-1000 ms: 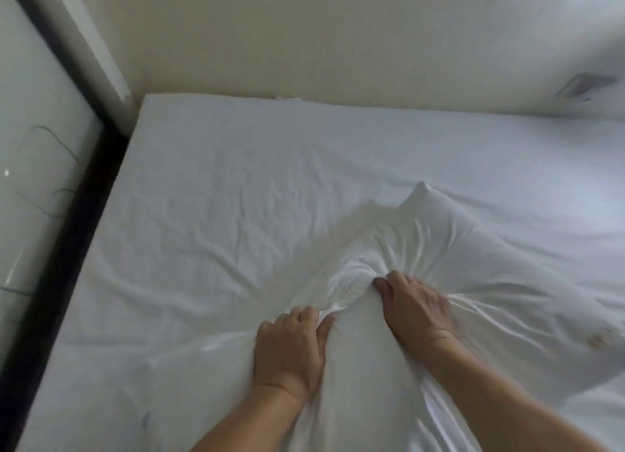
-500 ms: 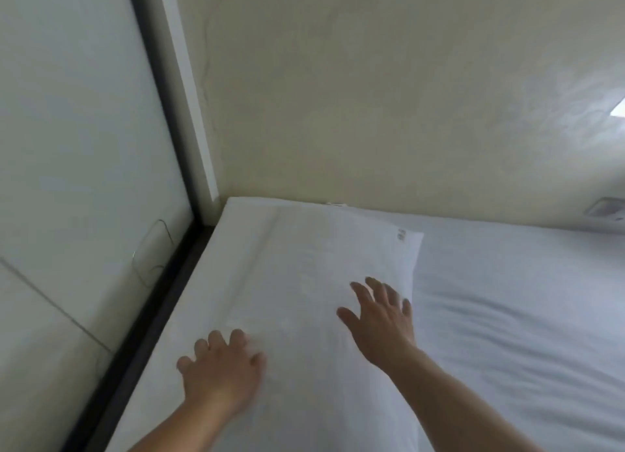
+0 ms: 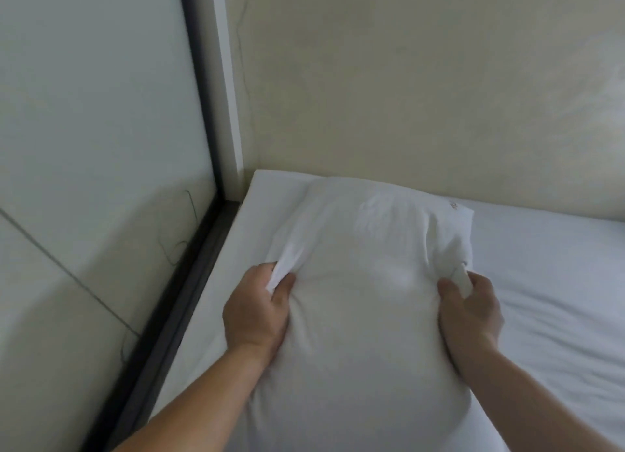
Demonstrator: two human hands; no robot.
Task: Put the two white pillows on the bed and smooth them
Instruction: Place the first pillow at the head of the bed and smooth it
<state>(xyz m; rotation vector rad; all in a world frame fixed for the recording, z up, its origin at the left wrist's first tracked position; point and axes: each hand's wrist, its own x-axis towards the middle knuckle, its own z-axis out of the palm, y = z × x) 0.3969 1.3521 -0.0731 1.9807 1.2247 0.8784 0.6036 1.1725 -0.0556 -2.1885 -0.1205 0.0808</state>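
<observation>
Gripping soft white fabric pillow (image 3: 368, 282) by both side edges | left hand (image 3: 255, 313): fingers pinching a fold of pillowcase | right hand (image 3: 470, 316): fingers pinching the opposite edge | pillow lies on white-sheeted bed (image 3: 548, 275), far end near the beige wall (image 3: 422, 79), corner by dark frame (image 3: 169, 299)

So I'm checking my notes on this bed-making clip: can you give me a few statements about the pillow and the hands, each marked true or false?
1. Both hands grip the pillow. True: the left hand and the right hand each bunch fabric at a side.
2. The pillow lies in the bed's corner near the wall. True.
3. Two pillows are in view. False: only one shows.
4. The pillow is folded in half. False: it lies flat, lengthwise.
5. The pillow's surface is fully smooth. False: creases show at both grips.
</observation>
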